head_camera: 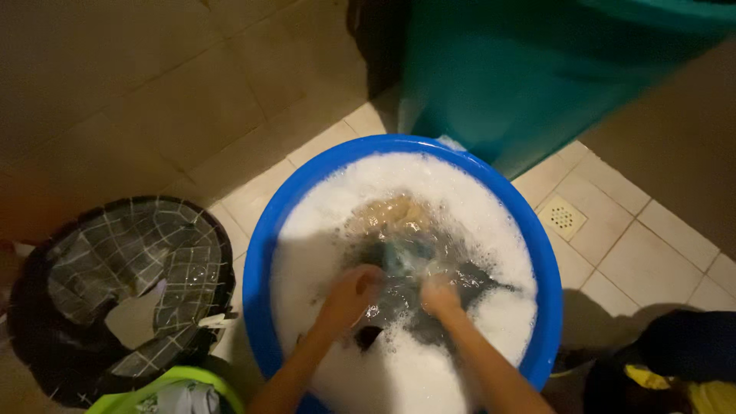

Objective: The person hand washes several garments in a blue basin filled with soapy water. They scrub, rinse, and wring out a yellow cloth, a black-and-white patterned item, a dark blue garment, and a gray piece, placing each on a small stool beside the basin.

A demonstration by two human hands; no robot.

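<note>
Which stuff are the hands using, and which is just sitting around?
In use:
left hand
right hand
dark wet cloth
blue basin
soap foam

Just lying about:
checked cloth in a dark basket
teal bin
floor drain

Floor: pale square tiles [652,261], dim light, grout lines visible. Square floor drain [562,217] set in a tile at right. Round blue basin [264,253] stands mid-floor. Dark basket [31,337] with checked dark cloth [146,253] stands just left of it. Green-rimmed container [172,379] at the bottom edge. Large teal bin [529,84] behind the basin.
</note>
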